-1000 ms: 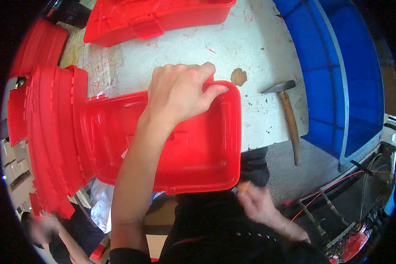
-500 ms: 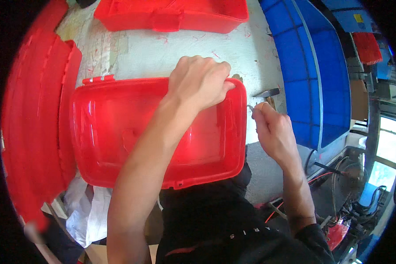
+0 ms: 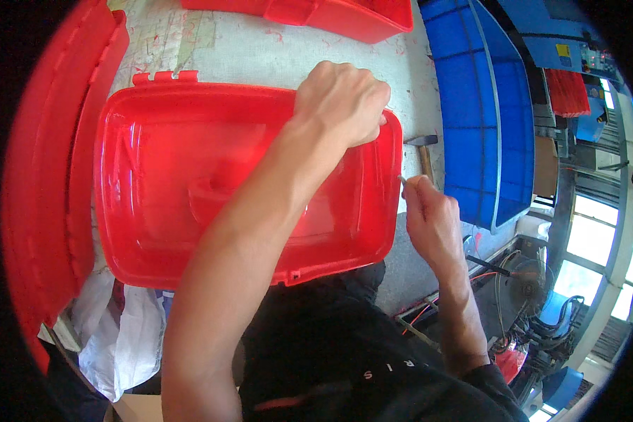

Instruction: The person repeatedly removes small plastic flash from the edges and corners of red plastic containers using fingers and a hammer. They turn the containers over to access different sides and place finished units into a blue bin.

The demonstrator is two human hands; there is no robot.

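Note:
A red plastic box [image 3: 190, 133] with an open hollow, hinge tabs on its far edge and a rounded rim lies in front of me. My left hand [image 3: 341, 105] is closed over its far right corner, fingers wrapped round the rim; my forearm crosses the hollow. At the right side of the box, my right hand [image 3: 432, 211] is closed on a small metal-tipped tool [image 3: 402, 181]. The tip is at the outer side of the rim, and most of the tool is hidden in the fist. I cannot tell its kind.
A hammer [image 3: 423, 149] lies on the pale worktable [image 3: 239, 53] beyond my right hand. Another red box [image 3: 359, 20] stands at the far edge of view. Red plastic pieces [image 3: 46, 162] are stacked at left. A large blue crate [image 3: 471, 119] borders the right side.
The view has shifted, and the red box sits slightly turned. The metal tip in my right hand has come closer to the right rim. My left hand keeps its hold on the corner.

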